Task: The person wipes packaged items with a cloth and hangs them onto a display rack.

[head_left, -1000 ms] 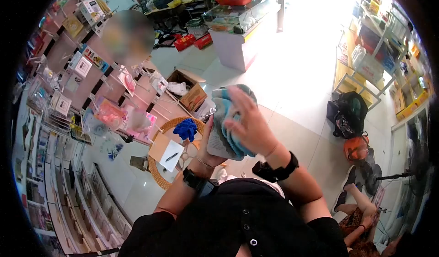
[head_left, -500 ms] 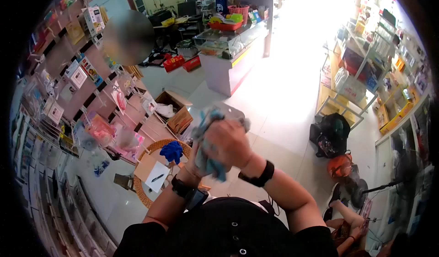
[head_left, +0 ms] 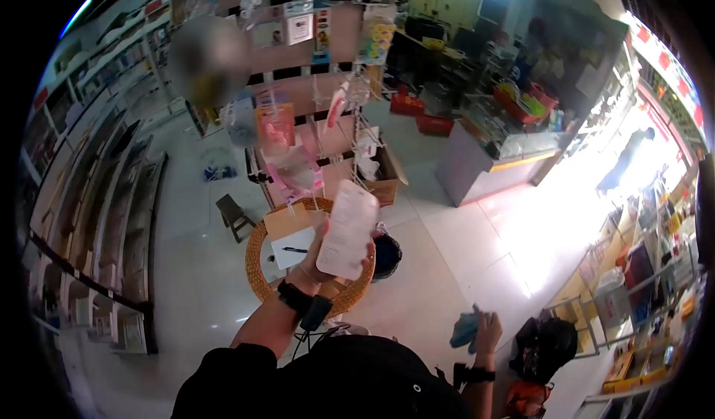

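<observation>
Pale plastic, by the look of it, formed the flat slab (head_left: 348, 229), a round-cornered rectangle with faint marks too small to read; it was tilted in the left hand (head_left: 314, 261), and in the view it overlapped the right part of the round desk (head_left: 255, 268); that hand was closed about its lower half, thumb and fingers along opposite long edges; it seemed light and stiff, its smooth face probably slippery and its corners liable to chip, so the long edges looked the surest place to take hold. Blue-grey cloth (head_left: 464, 330) was bunched in the right hand (head_left: 488, 332), well apart from the flat slab; the fingers were drawn together on it; it looked soft, limp and very light, hard to harm and easy to grip by any fold. White paper (head_left: 287, 259) lay on the desk with a pen (head_left: 294, 250) on it, beside a brown card (head_left: 287, 223); a dark bin (head_left: 387, 256) stood just right of the desk; a small stool (head_left: 234, 216) stood to its left; farther right, on the floor, sat a black backpack (head_left: 547, 348).
</observation>
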A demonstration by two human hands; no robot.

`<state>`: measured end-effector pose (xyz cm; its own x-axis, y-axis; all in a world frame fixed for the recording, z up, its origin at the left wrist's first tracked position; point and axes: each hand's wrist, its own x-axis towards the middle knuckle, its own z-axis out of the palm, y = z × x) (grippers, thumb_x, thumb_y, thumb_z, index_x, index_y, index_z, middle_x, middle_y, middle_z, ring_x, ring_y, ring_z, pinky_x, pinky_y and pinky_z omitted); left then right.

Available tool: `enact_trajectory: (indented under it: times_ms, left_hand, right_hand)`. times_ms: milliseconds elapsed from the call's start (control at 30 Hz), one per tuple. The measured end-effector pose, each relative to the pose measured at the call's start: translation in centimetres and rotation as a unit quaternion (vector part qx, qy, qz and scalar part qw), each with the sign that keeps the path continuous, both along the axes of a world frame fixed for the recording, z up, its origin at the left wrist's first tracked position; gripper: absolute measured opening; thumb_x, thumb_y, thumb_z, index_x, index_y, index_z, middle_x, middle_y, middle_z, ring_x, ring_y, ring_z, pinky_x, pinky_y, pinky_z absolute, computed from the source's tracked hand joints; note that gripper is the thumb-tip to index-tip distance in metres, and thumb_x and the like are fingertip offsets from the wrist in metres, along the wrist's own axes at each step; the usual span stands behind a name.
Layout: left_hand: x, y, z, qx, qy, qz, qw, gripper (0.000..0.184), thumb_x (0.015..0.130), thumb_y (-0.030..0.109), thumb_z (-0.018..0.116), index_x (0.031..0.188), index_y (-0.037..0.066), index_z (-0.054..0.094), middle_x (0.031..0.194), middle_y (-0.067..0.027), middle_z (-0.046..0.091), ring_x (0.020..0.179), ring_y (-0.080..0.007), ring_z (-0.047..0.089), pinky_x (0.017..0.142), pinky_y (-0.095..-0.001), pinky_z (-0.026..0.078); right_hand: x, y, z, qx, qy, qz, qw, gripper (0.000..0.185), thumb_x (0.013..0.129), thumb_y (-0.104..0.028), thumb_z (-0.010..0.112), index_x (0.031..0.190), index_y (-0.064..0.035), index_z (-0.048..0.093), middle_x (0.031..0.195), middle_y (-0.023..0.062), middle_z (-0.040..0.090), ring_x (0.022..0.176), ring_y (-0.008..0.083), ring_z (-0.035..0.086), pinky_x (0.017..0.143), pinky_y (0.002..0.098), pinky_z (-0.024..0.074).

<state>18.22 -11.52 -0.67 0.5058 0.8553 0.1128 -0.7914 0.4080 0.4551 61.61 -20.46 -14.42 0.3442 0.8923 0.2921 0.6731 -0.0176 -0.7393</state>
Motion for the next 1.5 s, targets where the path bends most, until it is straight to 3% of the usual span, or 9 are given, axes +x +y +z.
enact_trajectory:
  times_ms: [100,233,333,500,967,1067,1133,1233,1500]
  left_hand:
    - [-4.4,1.9,-3.9,0.033,0.237,0.278,0.93,0.083,0.083,0.054,0.062,0.14,0.003,0.03,0.124,-0.0156,0.052,0.099,-0.0261,0.059,0.081,-0.0379,0.051]
    - [-7.6,4.2,-1.7,0.228,0.612,0.654,0.382,0.084,0.075,0.044,0.074,0.137,0.003,0.035,0.132,-0.0292,0.04,0.121,-0.0426,0.041,0.098,-0.0507,0.035]
    - [-8.2,4.7,-0.1,0.151,0.7,0.659,0.232,0.087,0.072,0.046,0.074,0.137,0.003,0.036,0.133,-0.0327,0.038,0.119,-0.0483,0.04,0.098,-0.0528,0.034]
    - [-9.2,6.5,-1.6,0.122,0.735,0.651,0.144,0.09,0.069,0.056,0.073,0.134,0.005,0.038,0.132,-0.0314,0.041,0.121,-0.0445,0.041,0.095,-0.0537,0.036]
    - [-13.0,10.0,-1.5,0.157,0.699,0.689,0.109,0.08,0.071,0.059,0.071,0.119,0.004,0.038,0.12,-0.0224,0.049,0.12,-0.0423,0.044,0.093,-0.0537,0.036]
    - [-12.8,10.1,-1.0,0.088,0.709,0.667,0.211,0.082,0.073,0.054,0.074,0.123,0.0,0.036,0.12,-0.0241,0.049,0.117,-0.0415,0.047,0.09,-0.0511,0.041]
    - [-12.1,9.7,-0.3,0.054,0.52,0.648,0.554,0.084,0.074,0.046,0.075,0.128,-0.003,0.033,0.12,-0.0256,0.046,0.113,-0.0388,0.05,0.088,-0.0471,0.044]
    - [-10.6,9.3,-3.2,0.075,0.453,0.622,0.634,0.087,0.075,0.041,0.075,0.132,-0.005,0.029,0.118,-0.025,0.046,0.109,-0.0349,0.052,0.089,-0.0445,0.045]
    - [-5.8,5.6,-12.6,0.125,0.77,0.486,0.393,0.105,0.068,0.057,0.074,0.139,-0.001,0.023,0.117,-0.0276,0.04,0.102,-0.0435,0.047,0.085,-0.0492,0.046]
  right_hand:
    - [-3.7,-3.0,3.1,-0.102,0.049,-0.069,0.991,0.032,0.085,-0.029,0.06,0.083,0.0026,0.057,0.075,0.02,0.06,0.07,0.0328,0.059,0.066,0.0422,0.0458]
    - [-1.9,-5.5,-2.2,-0.102,0.019,-0.063,0.993,0.033,0.084,-0.029,0.061,0.08,0.0031,0.057,0.071,0.0203,0.06,0.064,0.0342,0.058,0.061,0.0445,0.0452]
    - [-1.9,-6.7,-2.7,-0.129,0.049,-0.05,0.989,0.033,0.084,-0.029,0.061,0.082,0.0037,0.058,0.072,0.0213,0.061,0.066,0.0351,0.06,0.061,0.045,0.0454]
    - [-3.0,-7.5,-3.1,-0.126,-0.018,-0.083,0.988,0.029,0.084,-0.025,0.063,0.085,0.0043,0.06,0.072,0.0199,0.063,0.067,0.0319,0.063,0.06,0.0435,0.0462]
    - [-6.3,-6.0,0.3,-0.161,0.115,-0.034,0.98,0.03,0.089,-0.023,0.059,0.089,0.0065,0.059,0.075,0.0145,0.065,0.068,0.0216,0.062,0.06,0.0375,0.0467]
    - [-6.3,-5.9,0.4,-0.184,0.142,-0.037,0.972,0.034,0.088,-0.027,0.06,0.092,0.0068,0.06,0.079,0.0175,0.065,0.07,0.0265,0.063,0.063,0.0398,0.0469]
    - [-5.2,-6.0,-0.7,-0.181,0.014,-0.038,0.983,0.039,0.087,-0.032,0.06,0.094,0.0067,0.06,0.083,0.0208,0.065,0.075,0.0328,0.063,0.067,0.0421,0.0467]
    - [-3.9,-6.1,-2.3,-0.204,-0.016,-0.048,0.978,0.041,0.087,-0.034,0.059,0.096,0.0066,0.06,0.084,0.0228,0.064,0.078,0.0366,0.062,0.069,0.0432,0.0464]
    - [-3.3,-7.0,-3.1,-0.182,0.011,-0.049,0.982,0.034,0.087,-0.029,0.061,0.088,0.0046,0.057,0.076,0.0204,0.059,0.069,0.0326,0.058,0.065,0.0423,0.0441]
